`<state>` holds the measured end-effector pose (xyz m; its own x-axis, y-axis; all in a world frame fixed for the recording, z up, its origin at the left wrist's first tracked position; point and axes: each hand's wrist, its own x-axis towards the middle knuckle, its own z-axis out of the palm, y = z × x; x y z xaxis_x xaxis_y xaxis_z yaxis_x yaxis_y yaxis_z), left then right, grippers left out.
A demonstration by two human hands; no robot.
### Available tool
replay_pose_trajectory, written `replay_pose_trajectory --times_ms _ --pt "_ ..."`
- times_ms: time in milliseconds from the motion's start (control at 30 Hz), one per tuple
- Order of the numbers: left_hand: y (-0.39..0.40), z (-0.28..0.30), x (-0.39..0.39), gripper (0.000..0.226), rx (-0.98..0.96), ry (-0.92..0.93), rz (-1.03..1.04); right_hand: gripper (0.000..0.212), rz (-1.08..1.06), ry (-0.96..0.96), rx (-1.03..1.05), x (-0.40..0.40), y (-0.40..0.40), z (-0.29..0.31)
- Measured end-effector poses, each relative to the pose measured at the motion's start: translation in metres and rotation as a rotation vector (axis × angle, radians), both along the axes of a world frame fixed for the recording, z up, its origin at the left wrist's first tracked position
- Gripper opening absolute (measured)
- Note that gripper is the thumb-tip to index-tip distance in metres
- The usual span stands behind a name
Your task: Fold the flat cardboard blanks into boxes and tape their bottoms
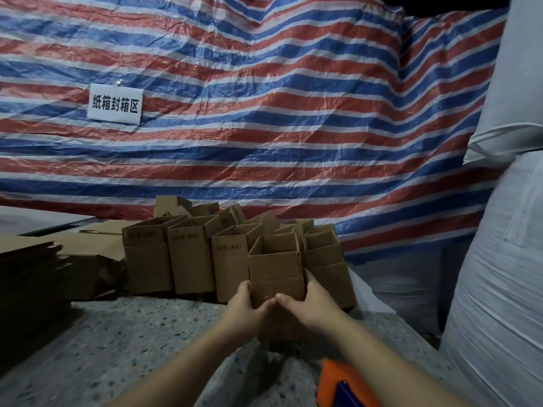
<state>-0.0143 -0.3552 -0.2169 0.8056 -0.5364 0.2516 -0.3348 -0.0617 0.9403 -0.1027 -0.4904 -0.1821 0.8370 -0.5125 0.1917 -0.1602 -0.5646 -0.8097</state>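
Orange tape dispenser [343, 383] sits nearest; both hands clamp the box [276, 274], left hand [244, 306] and right hand [308, 304] equally close (thumbs meeting); it's upright, dead ahead against finished boxes [188, 254].

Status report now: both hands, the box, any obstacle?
Left hand and right hand both grip the open box. Finished boxes crowd close behind. Nothing blocks.

A packing area in a warehouse: a striped tarp [264, 98] hangs as the back wall, a paper sign [115, 103] pinned to it reads "纸箱封箱区", open boxes [188, 254] crowd the speckled floor [117, 348], wrapped white bales [505, 259] tower at right.
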Motion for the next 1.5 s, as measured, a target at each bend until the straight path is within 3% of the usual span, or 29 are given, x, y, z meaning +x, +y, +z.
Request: replay_pose_trajectory --times_ms 367,500,800,1000,1133,1500 --pt "-0.032 -0.011 0.036 0.041 0.101 -0.098 0.045 0.077 0.056 0.11 -0.048 0.033 -0.032 -0.001" --pt "-0.04 -0.013 0.049 0.043 0.143 -0.157 0.082 0.069 0.028 0.155 -0.117 0.044 -0.046 0.0" --pt "-0.059 -0.016 0.064 0.041 0.369 -0.418 0.351 0.059 -0.023 0.252 -0.264 0.06 -0.07 0.001" --pt "-0.069 -0.018 0.065 0.036 0.522 -0.476 0.335 0.048 -0.114 0.198 -0.376 0.072 -0.068 -0.003" --pt "-0.075 -0.018 0.062 0.02 0.484 -0.413 0.242 0.039 -0.119 0.228 -0.372 0.077 -0.067 -0.002" --pt "-0.055 0.001 0.043 0.022 0.504 -0.468 0.226 0.018 -0.142 0.301 -0.465 0.056 -0.052 0.008"
